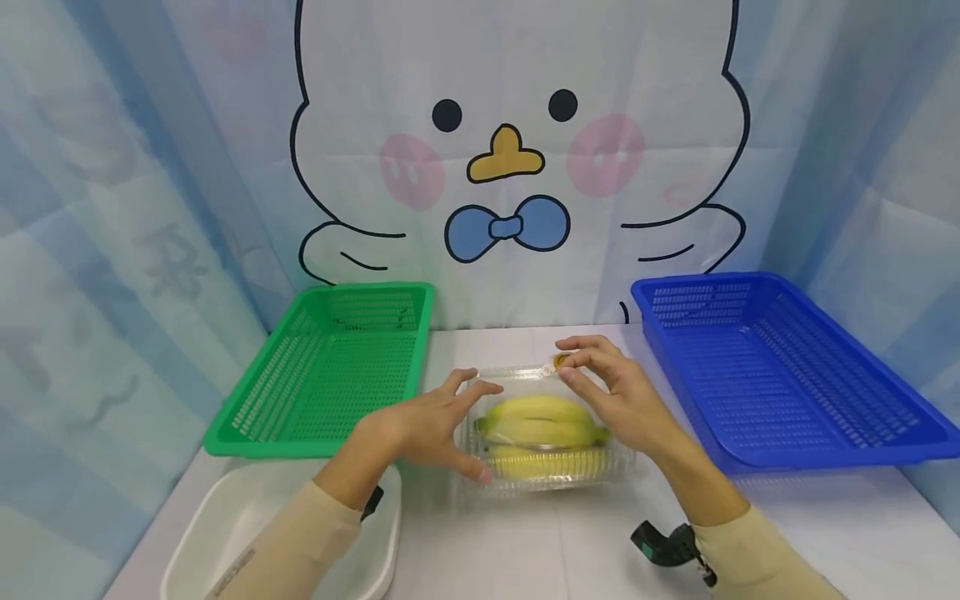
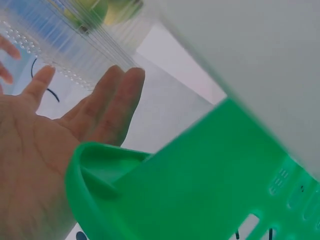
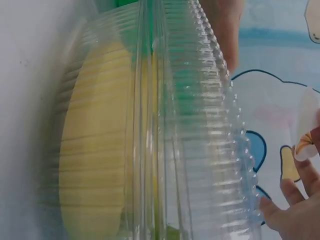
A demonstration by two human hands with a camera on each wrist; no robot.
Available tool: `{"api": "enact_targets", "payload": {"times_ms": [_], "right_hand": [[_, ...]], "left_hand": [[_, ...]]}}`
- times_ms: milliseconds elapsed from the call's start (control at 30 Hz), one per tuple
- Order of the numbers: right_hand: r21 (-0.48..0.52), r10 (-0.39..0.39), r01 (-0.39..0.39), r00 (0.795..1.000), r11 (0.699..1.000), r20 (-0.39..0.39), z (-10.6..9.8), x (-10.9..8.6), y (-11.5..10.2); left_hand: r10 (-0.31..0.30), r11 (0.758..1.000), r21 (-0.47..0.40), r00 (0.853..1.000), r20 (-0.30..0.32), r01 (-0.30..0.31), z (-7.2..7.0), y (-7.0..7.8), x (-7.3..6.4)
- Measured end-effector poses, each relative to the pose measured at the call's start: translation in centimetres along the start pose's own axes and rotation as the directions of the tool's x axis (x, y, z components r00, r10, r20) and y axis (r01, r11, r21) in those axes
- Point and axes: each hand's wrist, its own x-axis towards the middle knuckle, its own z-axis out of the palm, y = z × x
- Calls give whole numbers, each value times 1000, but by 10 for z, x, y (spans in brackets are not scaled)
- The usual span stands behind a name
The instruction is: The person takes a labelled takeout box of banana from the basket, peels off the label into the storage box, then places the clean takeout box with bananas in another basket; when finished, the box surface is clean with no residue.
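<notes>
A clear plastic clamshell box (image 1: 517, 379) sits on the table with its lid down over yellow bananas (image 1: 543, 421). At the box's upper right, my right hand (image 1: 618, 400) pinches a small sticker (image 1: 559, 360) with an orange print. In the right wrist view, the sticker (image 3: 306, 142) is a pale, see-through strip between the fingertips. My left hand (image 1: 427, 429) is spread at the box's left side, with nothing in its grasp. Whether its fingertips touch the plastic, I cannot tell.
A green slotted basket (image 1: 422, 367) stands at the back left, and a blue one (image 1: 678, 400) at the right. A white tub (image 1: 390, 525) lies at the front left, partly under my left forearm. Behind the table hangs a cartoon-printed curtain (image 1: 517, 292).
</notes>
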Motion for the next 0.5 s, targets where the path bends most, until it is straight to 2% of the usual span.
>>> {"api": "enact_targets", "payload": {"times_ms": [233,500], "right_hand": [[6,-27,27,999,1000,30,0,13,-15],[52,-52,49,997,997,52,2,27,-26]], "left_hand": [[-7,1000,-2,1000,-4,7,-3,4,1],[-21,1000,-3,999,-47,21,-4,4,-14]]}}
